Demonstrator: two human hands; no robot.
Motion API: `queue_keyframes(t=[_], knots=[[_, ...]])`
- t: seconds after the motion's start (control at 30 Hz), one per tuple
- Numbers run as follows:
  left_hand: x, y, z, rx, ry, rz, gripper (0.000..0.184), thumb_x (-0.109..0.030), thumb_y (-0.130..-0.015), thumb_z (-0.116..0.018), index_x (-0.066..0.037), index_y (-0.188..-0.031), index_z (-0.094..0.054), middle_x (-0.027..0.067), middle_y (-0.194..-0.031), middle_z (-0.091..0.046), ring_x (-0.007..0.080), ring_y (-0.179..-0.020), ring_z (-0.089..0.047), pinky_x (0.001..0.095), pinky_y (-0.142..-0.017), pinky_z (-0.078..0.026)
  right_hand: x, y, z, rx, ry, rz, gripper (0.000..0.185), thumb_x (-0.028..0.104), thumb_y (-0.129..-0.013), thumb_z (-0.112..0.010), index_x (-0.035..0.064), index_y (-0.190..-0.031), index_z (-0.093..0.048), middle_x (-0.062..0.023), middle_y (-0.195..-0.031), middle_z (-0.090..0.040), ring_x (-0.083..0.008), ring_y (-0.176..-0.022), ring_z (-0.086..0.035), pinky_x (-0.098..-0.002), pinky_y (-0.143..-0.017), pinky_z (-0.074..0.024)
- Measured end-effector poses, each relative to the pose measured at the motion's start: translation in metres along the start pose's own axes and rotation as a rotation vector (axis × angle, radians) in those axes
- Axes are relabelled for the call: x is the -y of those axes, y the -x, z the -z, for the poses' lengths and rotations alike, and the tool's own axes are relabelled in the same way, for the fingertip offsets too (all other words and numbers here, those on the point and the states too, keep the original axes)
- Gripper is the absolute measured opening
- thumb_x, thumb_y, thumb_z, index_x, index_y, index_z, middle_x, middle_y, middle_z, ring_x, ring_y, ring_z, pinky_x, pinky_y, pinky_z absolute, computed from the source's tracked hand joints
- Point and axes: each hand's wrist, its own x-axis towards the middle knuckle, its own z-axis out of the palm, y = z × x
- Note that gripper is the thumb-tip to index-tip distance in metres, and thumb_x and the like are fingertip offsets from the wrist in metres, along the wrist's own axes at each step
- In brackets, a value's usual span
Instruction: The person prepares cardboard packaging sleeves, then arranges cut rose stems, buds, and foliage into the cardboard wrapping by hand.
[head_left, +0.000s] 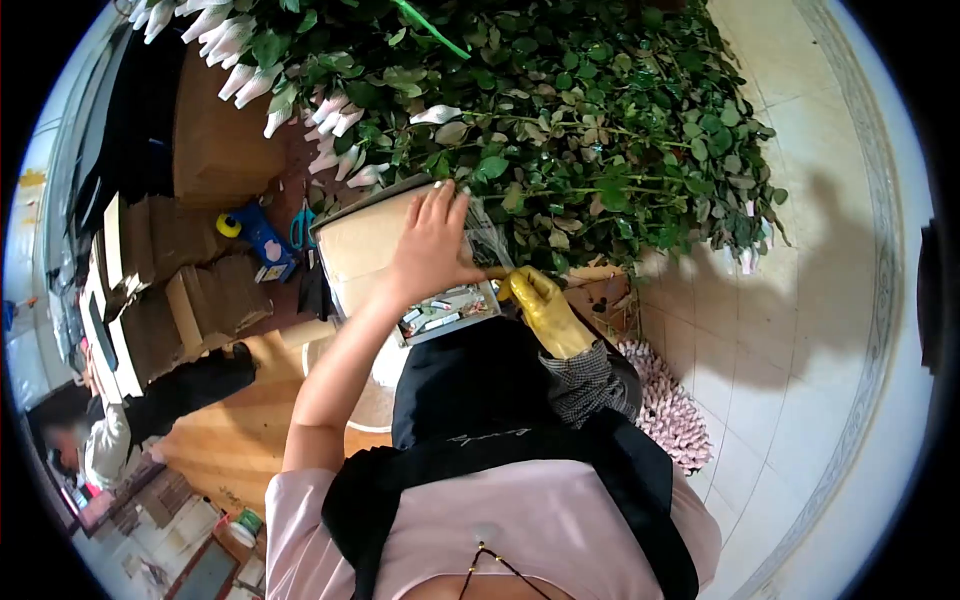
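My left hand (pixel 430 250) is bare, its fingers stretched out over a brown cardboard piece (pixel 360 245) and the far side of a shallow box. Small printed slips (pixel 440 312) lie in the near part of this box, just in front of my black apron (pixel 460 385). My right hand (pixel 545 310) wears a yellow rubber glove, with a checked sleeve at the wrist. Its fingers are curled closed beside the box's right edge, close to some clear plastic (pixel 490 235). What they grip, if anything, is hidden.
Leafy rose stems (pixel 600 130) are heaped ahead, with white-sleeved flower heads (pixel 240 75) at the left. Blue scissors (pixel 301 228), a blue packet (pixel 262 240) and folded cardboard (pixel 205 300) lie leftward. Pink-white netting (pixel 672 405) is at my right. Another person (pixel 110 445) is far left.
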Motion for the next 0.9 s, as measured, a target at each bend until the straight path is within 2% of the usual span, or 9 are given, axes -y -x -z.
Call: queue_keyframes(t=[0.07,0.13,0.37,0.57,0.67,0.73,0.77,0.8,0.9], knots=[[-0.013,0.005,-0.008,-0.057,-0.022,0.055,0.084,-0.035,-0.067,-0.082,0.000,-0.136,-0.048,0.0240,-0.139,-0.048,0.0376,-0.134,-0.042,0.0496,-0.118,-0.026,-0.022,-0.002,0.001,-0.063,0.108,-0.021,0.026,0.026,-0.106,-0.051,0.0037,-0.111,-0.064,0.0029,-0.097,-0.063,-0.0068,-0.086,-0.052,-0.0232,-0.079,-0.0436],[-0.017,0.004,-0.015,-0.052,0.059,0.145,0.052,-0.017,-0.068,-0.075,-0.006,-0.117,-0.062,0.0142,-0.136,-0.055,0.0322,-0.124,-0.051,0.0472,-0.115,-0.031,-0.047,-0.002,-0.004,0.038,0.026,0.124,0.027,0.024,-0.105,-0.054,0.0089,-0.124,-0.066,0.0043,-0.092,-0.062,-0.0050,-0.080,-0.048,-0.0203,-0.073,-0.0411],[-0.013,0.005,-0.023,-0.115,0.058,0.108,0.055,-0.009,-0.068,-0.074,-0.009,-0.122,-0.061,0.0141,-0.134,-0.057,0.0316,-0.125,-0.052,0.0459,-0.113,-0.034,-0.061,-0.091,0.006,-0.222,0.963,0.037,0.030,0.024,-0.099,-0.059,0.0043,-0.122,-0.063,-0.0094,-0.106,-0.069,-0.0214,-0.094,-0.063,-0.0383,-0.083,-0.0498],[-0.008,0.050,0.018,-0.248,0.433,0.250,0.062,-0.014,-0.081,-0.073,-0.005,-0.137,-0.049,0.0227,-0.146,-0.042,0.0427,-0.132,-0.045,0.0487,-0.109,-0.039,-0.065,-0.079,0.029,-0.033,0.551,0.012,0.032,0.025,-0.099,-0.058,0.0048,-0.123,-0.062,-0.0100,-0.107,-0.069,-0.0224,-0.095,-0.063,-0.0387,-0.084,-0.0497],[0.017,0.111,0.026,-0.499,0.050,0.550,0.059,-0.011,-0.084,-0.071,-0.002,-0.137,-0.048,0.0232,-0.135,-0.048,0.0403,-0.126,-0.046,0.0479,-0.104,-0.041,-0.061,-0.070,0.032,0.004,0.475,-0.010,0.032,0.026,-0.099,-0.058,0.0050,-0.124,-0.062,-0.0104,-0.108,-0.068,-0.0228,-0.095,-0.063,-0.0389,-0.084,-0.0496],[0.047,0.154,-0.004,-0.566,0.114,0.789,0.054,-0.017,-0.093,-0.067,0.001,-0.139,-0.045,0.0245,-0.134,-0.047,0.0393,-0.117,-0.049,0.0445,-0.098,-0.043,-0.058,-0.065,0.030,-0.002,0.467,-0.014,0.033,0.026,-0.099,-0.058,0.0052,-0.124,-0.062,-0.0106,-0.108,-0.068,-0.0231,-0.095,-0.063,-0.0390,-0.085,-0.0496],[0.055,0.166,-0.007,-0.438,0.276,0.951,0.053,-0.020,-0.096,-0.065,0.001,-0.140,-0.043,0.0212,-0.125,-0.054,0.0326,-0.109,-0.056,0.0406,-0.092,-0.047,-0.054,-0.062,0.032,-0.008,0.470,-0.014,0.033,0.026,-0.099,-0.058,0.0053,-0.124,-0.061,-0.0107,-0.108,-0.068,-0.0233,-0.096,-0.063,-0.0391,-0.085,-0.0496],[0.058,0.168,-0.010,-0.561,0.582,0.881,0.040,-0.024,-0.098,-0.063,0.004,-0.126,-0.056,0.0170,-0.097,-0.063,0.0234,-0.086,-0.060,0.0368,-0.079,-0.049,-0.051,-0.057,0.031,-0.017,0.467,-0.011,0.033,0.026,-0.099,-0.058,0.0053,-0.124,-0.061,-0.0108,-0.109,-0.068,-0.0234,-0.096,-0.063,-0.0392,-0.085,-0.0496],[0.049,0.166,-0.009,-0.385,0.560,0.919,0.038,-0.030,-0.100,-0.059,0.005,-0.088,-0.066,0.0162,-0.064,-0.056,0.0207,-0.061,-0.050,0.0366,-0.063,-0.045,-0.050,-0.040,0.026,-0.051,0.466,-0.004,0.034,0.027,-0.098,-0.058,0.0056,-0.125,-0.061,-0.0111,-0.109,-0.068,-0.0239,-0.096,-0.063,-0.0393,-0.085,-0.0495]])
